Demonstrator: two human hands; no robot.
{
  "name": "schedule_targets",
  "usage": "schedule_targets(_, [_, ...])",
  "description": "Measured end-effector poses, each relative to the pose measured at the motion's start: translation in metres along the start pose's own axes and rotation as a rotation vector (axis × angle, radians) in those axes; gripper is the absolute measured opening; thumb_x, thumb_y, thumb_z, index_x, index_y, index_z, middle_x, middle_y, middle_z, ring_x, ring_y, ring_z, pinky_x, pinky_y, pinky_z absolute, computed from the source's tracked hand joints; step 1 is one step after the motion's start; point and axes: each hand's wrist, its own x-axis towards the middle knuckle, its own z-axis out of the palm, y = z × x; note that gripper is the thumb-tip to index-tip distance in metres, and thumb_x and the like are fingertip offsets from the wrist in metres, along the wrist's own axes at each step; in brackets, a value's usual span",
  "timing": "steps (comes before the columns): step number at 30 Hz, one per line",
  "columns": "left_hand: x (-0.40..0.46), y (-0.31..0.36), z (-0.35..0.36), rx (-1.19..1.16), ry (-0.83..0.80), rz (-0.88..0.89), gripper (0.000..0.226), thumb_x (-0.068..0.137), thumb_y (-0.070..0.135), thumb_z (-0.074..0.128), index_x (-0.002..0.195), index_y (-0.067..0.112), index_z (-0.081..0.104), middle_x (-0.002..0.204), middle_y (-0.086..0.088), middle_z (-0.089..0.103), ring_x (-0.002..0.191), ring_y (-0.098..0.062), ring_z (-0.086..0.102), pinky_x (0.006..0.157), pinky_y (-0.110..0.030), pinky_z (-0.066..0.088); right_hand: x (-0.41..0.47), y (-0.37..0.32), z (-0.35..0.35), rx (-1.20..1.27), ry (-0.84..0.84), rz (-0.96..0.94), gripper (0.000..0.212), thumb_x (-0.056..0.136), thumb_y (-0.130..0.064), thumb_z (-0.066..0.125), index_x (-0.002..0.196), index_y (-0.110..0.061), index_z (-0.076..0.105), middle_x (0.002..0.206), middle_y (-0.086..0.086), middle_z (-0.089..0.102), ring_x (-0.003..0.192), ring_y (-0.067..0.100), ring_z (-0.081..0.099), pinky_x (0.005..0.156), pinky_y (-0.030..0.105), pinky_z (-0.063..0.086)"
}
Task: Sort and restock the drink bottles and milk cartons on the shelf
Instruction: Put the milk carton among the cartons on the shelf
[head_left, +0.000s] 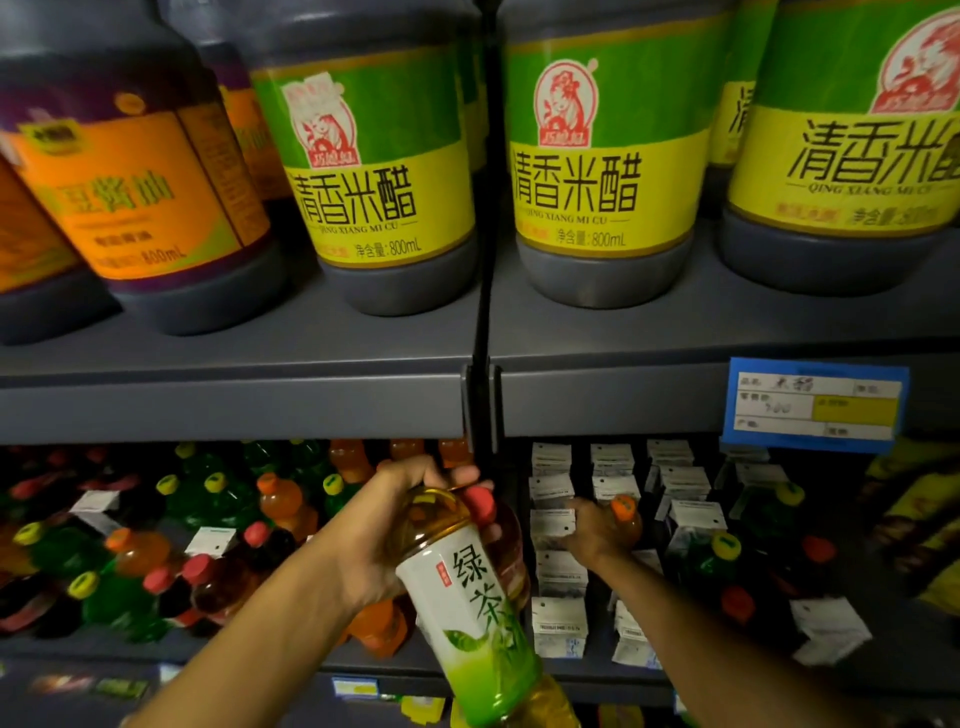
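**Two bottles in hand at the drinks shelf**

While the left hand (410, 525) grips a green tea bottle (472, 603) (yellow liquid inside) left of the black divider (483, 291), the right hand (597, 530) clasps an orange-capped bottle (625, 512) among milk cartons (561, 571) right of it.

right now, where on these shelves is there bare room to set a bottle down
Bare grey board shows along the upper shelf's front edge, before the vinegar jugs. A smaller dark patch lies between the milk cartons and a green bottle. Left of the divider post, the mixed drink bottles are packed tight.
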Motion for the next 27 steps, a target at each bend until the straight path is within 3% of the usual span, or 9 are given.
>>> schedule_targets(6, [0.009, -0.004, -0.008, -0.059, -0.074, 0.008, 0.044, 0.052, 0.013, 0.080, 0.095, 0.007, 0.078, 0.115, -0.021, 0.070, 0.102, -0.041, 0.069, 0.097, -0.054, 0.048, -0.001, 0.000, 0.001, -0.011, 0.034, 0.042, 0.058, 0.088, -0.016, 0.067, 0.142, -0.019, 0.044, 0.129, 0.014, 0.060, 0.119, 0.032, 0.057, 0.099, 0.037, 0.050])
schedule_targets(11, [0.006, 0.002, -0.005, -0.034, -0.090, 0.008, 0.039, 0.064, 0.012, 0.074, 0.102, 0.006, 0.076, 0.119, -0.021, 0.068, 0.105, -0.042, 0.067, 0.096, -0.055, 0.049, -0.021, -0.013, -0.012, 0.167, 0.053, -0.047, 0.051, 0.092, -0.009, 0.060, 0.140, -0.022, 0.048, 0.115, 0.011, 0.067, 0.099, 0.026, 0.067, 0.070, 0.018, 0.044])
schedule_targets(13, [0.002, 0.007, -0.001, -0.017, -0.070, 0.014, 0.036, 0.068, 0.012, 0.070, 0.104, 0.006, 0.076, 0.120, -0.021, 0.068, 0.104, -0.043, 0.067, 0.094, -0.054, 0.051, -0.040, -0.020, -0.019, 0.362, 0.112, -0.176, 0.047, 0.093, -0.002, 0.056, 0.132, -0.028, 0.055, 0.111, -0.002, 0.067, 0.099, 0.015, 0.067, 0.073, 0.006, 0.043])
schedule_targets(15, [-0.002, 0.013, 0.003, -0.022, -0.085, 0.012, 0.036, 0.067, 0.012, 0.071, 0.103, 0.006, 0.076, 0.116, -0.020, 0.070, 0.100, -0.040, 0.069, 0.094, -0.052, 0.052, -0.065, -0.025, -0.026, 0.658, 0.067, -0.337, 0.053, 0.092, 0.000, 0.055, 0.123, -0.042, 0.058, 0.127, -0.013, 0.061, 0.124, 0.009, 0.056, 0.090, 0.010, 0.044])
schedule_targets(18, [-0.018, 0.021, 0.010, -0.014, -0.119, 0.027, 0.035, 0.067, 0.013, 0.069, 0.100, 0.008, 0.078, 0.111, -0.017, 0.072, 0.097, -0.036, 0.071, 0.097, -0.051, 0.051, -0.103, -0.034, -0.028, 0.685, -0.043, -0.484, 0.065, 0.080, -0.041, 0.076, 0.135, -0.054, 0.043, 0.143, -0.026, 0.048, 0.134, -0.001, 0.043, 0.106, 0.023, 0.041])
schedule_targets(20, [-0.027, 0.025, 0.016, 0.008, -0.129, 0.041, 0.031, 0.072, 0.012, 0.063, 0.098, 0.008, 0.078, 0.111, -0.015, 0.073, 0.096, -0.035, 0.071, 0.102, -0.052, 0.047, -0.112, -0.046, -0.022, 0.595, -0.126, -0.552, 0.086, 0.065, -0.053, 0.085, 0.138, -0.053, 0.039, 0.139, -0.029, 0.051, 0.128, -0.004, 0.049, 0.101, 0.024, 0.047])
schedule_targets(23, [-0.045, 0.026, 0.030, 0.035, -0.117, 0.082, 0.038, 0.064, 0.012, 0.061, 0.098, 0.005, 0.078, 0.112, -0.018, 0.071, 0.093, -0.039, 0.069, 0.106, -0.054, 0.042, -0.119, -0.060, -0.024, 0.685, -0.080, -0.558, 0.055, 0.066, -0.052, 0.080, 0.117, -0.035, 0.067, 0.114, -0.001, 0.073, 0.112, 0.022, 0.066, 0.079, 0.032, 0.057])
schedule_targets(25, [-0.058, 0.027, 0.038, 0.016, -0.095, 0.115, 0.049, 0.064, 0.011, 0.057, 0.110, 0.001, 0.071, 0.118, -0.024, 0.067, 0.089, -0.041, 0.067, 0.094, -0.052, 0.052, -0.123, -0.071, -0.022, 0.853, -0.127, -0.434, 0.065, 0.047, -0.058, 0.088, 0.103, -0.027, 0.074, 0.099, 0.003, 0.076, 0.105, 0.026, 0.066, 0.081, 0.035, 0.054])
schedule_targets(27, [-0.072, 0.028, 0.038, 0.020, -0.097, 0.148, 0.050, 0.072, 0.007, 0.047, 0.119, 0.001, 0.064, 0.118, -0.026, 0.065, 0.085, -0.039, 0.069, 0.072, -0.045, 0.061, -0.132, -0.075, -0.018, 0.945, -0.094, -0.316, 0.078, 0.031, -0.064, 0.090, 0.101, -0.036, 0.072, 0.098, -0.007, 0.076, 0.101, 0.014, 0.069, 0.085, 0.032, 0.051])
